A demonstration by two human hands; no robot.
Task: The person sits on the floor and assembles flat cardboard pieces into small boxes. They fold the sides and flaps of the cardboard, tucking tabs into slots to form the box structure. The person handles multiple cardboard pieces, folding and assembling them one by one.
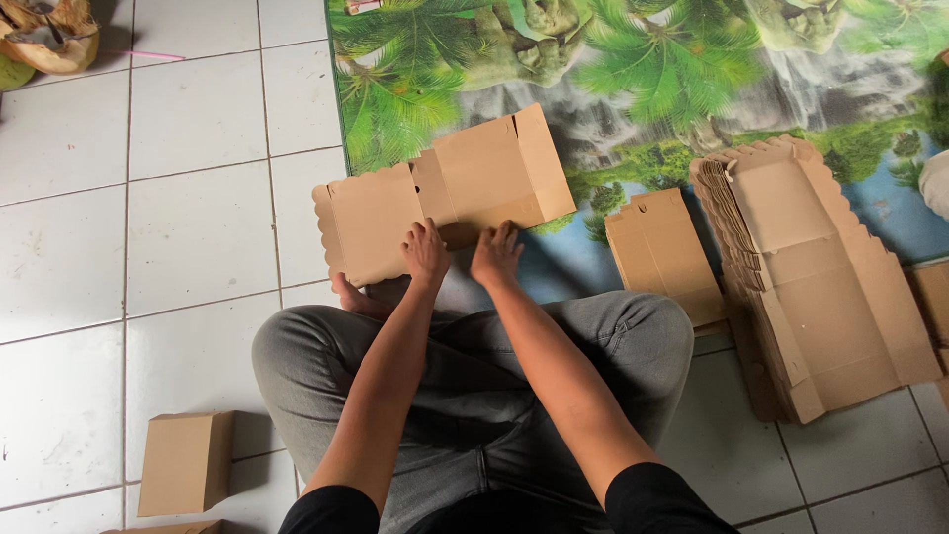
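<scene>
The left hand (426, 252) and right hand (496, 255) press side by side on a half-folded box (465, 188), fingers together and flat on its near edge. The box lies on the floor just ahead of the crossed legs (474, 376), partly on a palm-print mat (643, 79). A stack of flat boxes (820, 277) sits to the right, a finished box (186, 463) at lower left.

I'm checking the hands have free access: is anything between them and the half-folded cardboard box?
Nothing visible does. The left hand and right hand already rest directly on the half-folded cardboard box.
</scene>
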